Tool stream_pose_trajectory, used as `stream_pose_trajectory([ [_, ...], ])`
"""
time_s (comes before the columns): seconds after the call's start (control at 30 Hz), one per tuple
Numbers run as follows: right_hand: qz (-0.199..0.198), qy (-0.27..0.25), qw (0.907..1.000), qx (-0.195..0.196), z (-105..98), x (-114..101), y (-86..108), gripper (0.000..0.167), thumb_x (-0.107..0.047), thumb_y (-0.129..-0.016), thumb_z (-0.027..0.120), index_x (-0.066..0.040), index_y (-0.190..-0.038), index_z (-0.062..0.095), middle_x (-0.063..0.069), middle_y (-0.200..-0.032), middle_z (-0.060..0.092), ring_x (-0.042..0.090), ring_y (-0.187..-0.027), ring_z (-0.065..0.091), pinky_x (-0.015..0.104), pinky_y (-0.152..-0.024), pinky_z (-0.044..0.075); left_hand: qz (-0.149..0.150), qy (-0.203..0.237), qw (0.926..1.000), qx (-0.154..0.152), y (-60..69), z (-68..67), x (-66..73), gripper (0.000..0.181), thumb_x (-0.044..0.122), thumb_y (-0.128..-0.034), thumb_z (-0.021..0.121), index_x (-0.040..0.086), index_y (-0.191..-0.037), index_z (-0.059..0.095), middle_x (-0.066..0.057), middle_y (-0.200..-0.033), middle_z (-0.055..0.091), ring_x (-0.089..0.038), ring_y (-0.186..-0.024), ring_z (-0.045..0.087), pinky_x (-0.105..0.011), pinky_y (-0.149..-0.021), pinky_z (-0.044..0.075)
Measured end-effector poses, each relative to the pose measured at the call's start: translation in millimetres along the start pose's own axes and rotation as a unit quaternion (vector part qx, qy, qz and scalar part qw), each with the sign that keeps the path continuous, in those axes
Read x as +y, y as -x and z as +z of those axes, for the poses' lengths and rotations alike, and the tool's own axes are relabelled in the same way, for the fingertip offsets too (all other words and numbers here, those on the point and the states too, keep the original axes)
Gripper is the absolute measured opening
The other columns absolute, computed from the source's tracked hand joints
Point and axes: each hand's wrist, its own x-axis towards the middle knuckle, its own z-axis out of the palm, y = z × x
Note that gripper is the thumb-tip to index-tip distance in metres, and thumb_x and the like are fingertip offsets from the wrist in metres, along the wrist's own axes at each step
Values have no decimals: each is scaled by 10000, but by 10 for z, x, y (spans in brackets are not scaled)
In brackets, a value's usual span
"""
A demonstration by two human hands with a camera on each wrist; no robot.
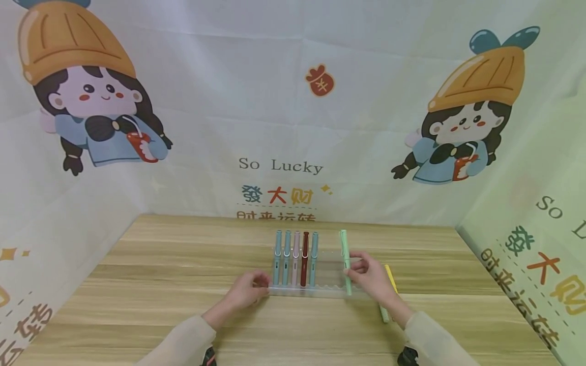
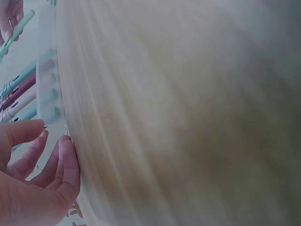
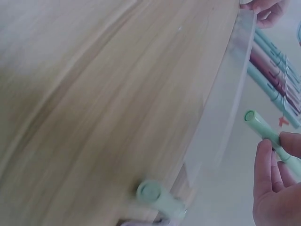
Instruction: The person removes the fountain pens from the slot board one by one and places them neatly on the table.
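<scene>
A clear pen rack stands on the table with several capped pens leaning in its left part: teal ones, a pale pink one and a dark red one. My left hand holds the rack's left end, thumb at its front corner in the left wrist view. My right hand pinches a light green pen around its middle, near the rack's right part. That pen stands nearly upright, clip end up; whether its lower end touches the rack I cannot tell.
Beside the right forearm lie a yellow pen and another light green pen, partly hidden by the wrist. The wooden table ends at a printed cloth backdrop behind and at the sides.
</scene>
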Motion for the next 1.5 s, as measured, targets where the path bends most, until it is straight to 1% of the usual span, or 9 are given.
stream_pose_trajectory([
  [0.23,147,13,9995,-289,-180,53,48,409,3,-786,619,51,-1166,475,122,-860,565,203,-739,549,349,-625,501,23,1,10000,-16,0,1,-3,134,-39,-784,576,-38,-918,567,-79,-827,552,-160,-680,503,-287,-492,442],
  [0.47,96,8,9996,-265,-351,80,89,426,-2,-799,606,103,-1180,446,135,-855,558,223,-742,553,342,-620,500,45,-45,10000,10,-9,6,-17,138,-37,-780,580,-37,-918,570,-82,-835,557,-173,-705,513,-291,-513,450],
  [0.6,224,102,9994,-245,-438,126,108,428,7,-796,604,89,-1188,452,128,-850,552,209,-744,552,331,-638,501,53,-11,10000,-9,-11,5,-18,141,-41,-776,580,-41,-917,567,-85,-832,556,-172,-695,511,-292,-506,448],
  [0.83,217,411,9984,-318,-610,222,139,437,-6,-814,587,109,-1202,422,129,-851,552,215,-714,552,347,-613,495,379,-142,9992,28,-14,-1,-49,126,-41,-770,588,-51,-894,574,-92,-821,571,-210,-734,534,-269,-513,452],
  [0.9,223,480,9981,-321,-659,248,144,440,-8,-816,584,110,-1206,419,122,-843,556,207,-708,553,340,-607,495,402,-138,9991,30,-15,-3,-53,124,-42,-769,587,-51,-892,573,-92,-818,570,-216,-736,534,-268,-512,451],
  [1.2,326,405,9974,-492,-829,326,187,442,-6,-821,576,135,-1202,401,123,-830,536,220,-728,550,334,-644,500,352,-145,9993,47,-5,-8,-38,117,-40,-773,588,-48,-890,574,-97,-820,568,-212,-738,531,-272,-519,451],
  [1.37,327,508,9964,-596,-886,371,203,437,14,-817,572,150,-1194,395,135,-833,557,237,-721,568,317,-623,502,299,-145,9994,60,-3,-6,-30,119,-36,-776,590,-47,-893,574,-98,-824,570,-209,-738,532,-272,-519,451],
  [1.5,439,466,9954,-709,-921,404,207,434,20,-816,569,160,-1187,394,140,-834,575,229,-720,576,306,-615,501,292,-149,9994,70,-3,-5,-30,119,-32,-773,595,-44,-889,575,-88,-821,570,-210,-743,535,-273,-524,454],
])
